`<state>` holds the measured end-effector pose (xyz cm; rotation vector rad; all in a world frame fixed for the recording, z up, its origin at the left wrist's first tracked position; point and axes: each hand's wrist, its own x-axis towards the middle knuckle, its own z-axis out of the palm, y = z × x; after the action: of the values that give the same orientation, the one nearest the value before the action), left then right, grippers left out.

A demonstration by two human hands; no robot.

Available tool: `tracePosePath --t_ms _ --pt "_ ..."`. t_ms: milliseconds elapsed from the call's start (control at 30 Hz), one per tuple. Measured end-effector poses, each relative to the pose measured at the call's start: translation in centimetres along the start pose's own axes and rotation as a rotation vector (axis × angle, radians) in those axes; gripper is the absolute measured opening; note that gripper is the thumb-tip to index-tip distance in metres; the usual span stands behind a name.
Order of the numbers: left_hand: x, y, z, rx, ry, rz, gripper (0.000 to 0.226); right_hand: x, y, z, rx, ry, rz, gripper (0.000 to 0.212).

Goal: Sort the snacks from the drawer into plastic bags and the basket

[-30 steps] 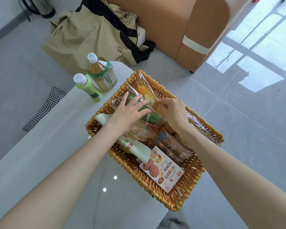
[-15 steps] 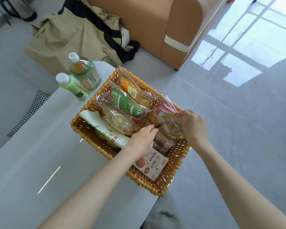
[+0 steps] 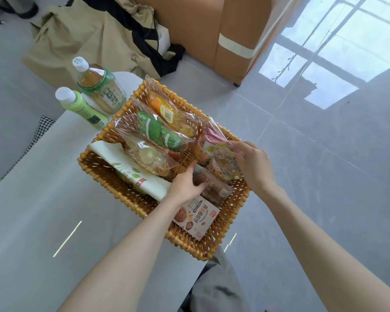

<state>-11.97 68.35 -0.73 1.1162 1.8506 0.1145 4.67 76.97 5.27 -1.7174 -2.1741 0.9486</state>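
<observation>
A tea bottle point(image 3: 99, 88) and green bottle point(image 3: 81, 106) stand on the table point(image 3: 43, 210).

The basket point(image 3: 126, 197) is set on the table point(image 3: 43, 221), one bottle point(image 3: 99, 91) and a second bottle point(image 3: 81, 108) stood just left of it. Snack bags point(image 3: 158, 134) are laid inside, a box point(image 3: 196, 218) nearest.

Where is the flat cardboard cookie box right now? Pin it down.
In the head view, the flat cardboard cookie box lies in the woven wicker basket's near corner, right by the left hand.
</observation>
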Motion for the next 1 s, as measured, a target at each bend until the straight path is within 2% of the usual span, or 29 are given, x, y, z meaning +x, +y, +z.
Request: tracePosePath --t_ms 133,233,367,500,600,667,767,833,933,1000 --pt "-1.1 0.8 0.0 -0.014 0.028 0.037 0.087 -0.3 -0.3 -0.2 -0.054 -0.045 -0.008 0.040" --pt "-3.6 1.1 1.1 0.041 0.050 0.012 0.097 -1.8 -0.9 -0.3 -0.086 0.068 -0.065 0.045" --pt "-6.3 0.2 2.6 0.204 0.088 -0.039 0.108 -4.8 -1.1 0.9 -0.110 0.201 -0.164 0.039" --pt "-6.9 0.1 2.6 0.291 0.143 -0.029 0.104 -7.0 -0.4 2.1 -0.246 0.170 -0.207 0.041" --pt "-7.4 -0.1 2.1 0.293 0.162 0.002 0.092 -7.8 0.0 1.8 -0.300 0.149 -0.215 0.039" --pt "-8.6 -0.1 1.2 0.445 0.225 0.090 0.080 -8.6 0.1 1.7 -0.321 0.108 -0.173 0.035" --pt "-10.6 -1.4 0.2 0.784 0.312 0.264 0.078 -10.5 0.1 2.3 -0.358 -0.024 -0.012 0.041" --pt "-11.1 -2.8 -0.8 0.992 0.323 0.292 0.074 -11.6 -0.3 3.3 -0.228 -0.147 0.140 0.052" --pt "-11.0 -4.1 -2.7 1.079 0.345 0.301 0.062 -12.6 -0.6 5.2 -0.058 -0.233 0.176 0.069" --pt "-10.5 -4.8 -3.2 1.092 0.256 0.305 0.050 -12.6 -0.7 6.1 -0.048 -0.237 0.190 0.077"
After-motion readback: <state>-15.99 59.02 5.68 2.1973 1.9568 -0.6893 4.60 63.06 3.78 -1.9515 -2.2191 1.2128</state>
